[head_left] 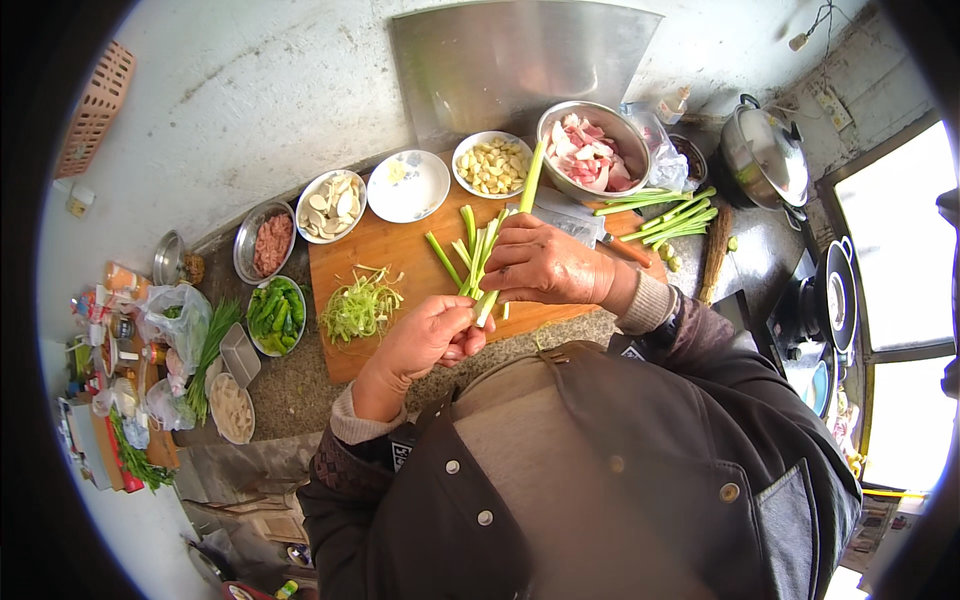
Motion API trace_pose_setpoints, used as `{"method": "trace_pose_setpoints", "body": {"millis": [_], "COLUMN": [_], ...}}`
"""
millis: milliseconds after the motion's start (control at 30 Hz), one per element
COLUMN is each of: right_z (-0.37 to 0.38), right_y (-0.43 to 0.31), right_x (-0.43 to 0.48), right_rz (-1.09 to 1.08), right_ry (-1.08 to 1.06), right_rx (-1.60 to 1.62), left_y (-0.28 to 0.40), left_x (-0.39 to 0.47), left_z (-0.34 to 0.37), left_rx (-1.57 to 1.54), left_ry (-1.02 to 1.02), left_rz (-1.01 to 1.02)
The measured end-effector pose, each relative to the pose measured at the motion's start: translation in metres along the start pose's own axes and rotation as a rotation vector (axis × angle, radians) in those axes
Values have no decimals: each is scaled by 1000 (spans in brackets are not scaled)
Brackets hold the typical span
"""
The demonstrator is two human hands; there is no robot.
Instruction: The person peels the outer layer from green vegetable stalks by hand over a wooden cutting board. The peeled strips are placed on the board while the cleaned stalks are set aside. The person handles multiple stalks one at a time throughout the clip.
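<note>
My right hand [551,259] is closed around a green celery stalk [532,180] over the wooden cutting board [420,259]. At the stalk's lower end, my left hand [431,337] pinches the cut tip between thumb and fingers. More celery pieces [469,247] lie on the board under and beside my hands. A heap of thin green peelings [362,304] sits on the board's left part. Behind my right hand lies a cleaver [562,217] with an orange-brown wooden handle, partly hidden by that hand. Green stalks [679,217] rest at the board's right end.
Along the board's back stand a steel bowl of sliced meat [592,150], a bowl of garlic cloves [493,165], a white plate [409,187] and a bowl of pale slices [330,206]. Minced meat [272,244] and green peppers [276,315] are at left. A lidded pot [765,157] stands right.
</note>
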State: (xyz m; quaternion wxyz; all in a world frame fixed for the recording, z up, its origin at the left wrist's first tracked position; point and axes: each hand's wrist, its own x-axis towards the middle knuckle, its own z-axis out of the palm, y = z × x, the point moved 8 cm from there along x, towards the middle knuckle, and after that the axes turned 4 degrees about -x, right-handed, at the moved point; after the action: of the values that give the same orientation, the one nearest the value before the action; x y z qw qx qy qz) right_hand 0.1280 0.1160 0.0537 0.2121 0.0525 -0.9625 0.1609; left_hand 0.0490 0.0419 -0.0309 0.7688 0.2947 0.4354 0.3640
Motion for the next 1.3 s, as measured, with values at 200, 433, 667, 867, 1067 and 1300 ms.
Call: {"method": "trace_pose_setpoints", "body": {"millis": [200,433,667,867,1067,1300], "right_z": [0,-3,-1,0,10,27], "right_y": [-1,-1,4,9,17,23], "right_x": [3,10,14,13,6,4], "right_rz": [-15,-8,24,91,284,393], "right_ry": [-11,7,45,121,165,285], "right_rx": [98,156,251,309,562,883], "left_y": [5,9,16,21,34,43], "left_x": [-7,-15,-19,-20,-22,-19], "left_z": [-2,3,7,9,12,8], "left_rx": [89,-100,-301,-408,-420,-389], "left_ry": [-45,-68,-56,-12,24,21], "left_rz": [-42,28,106,161,257,311]}}
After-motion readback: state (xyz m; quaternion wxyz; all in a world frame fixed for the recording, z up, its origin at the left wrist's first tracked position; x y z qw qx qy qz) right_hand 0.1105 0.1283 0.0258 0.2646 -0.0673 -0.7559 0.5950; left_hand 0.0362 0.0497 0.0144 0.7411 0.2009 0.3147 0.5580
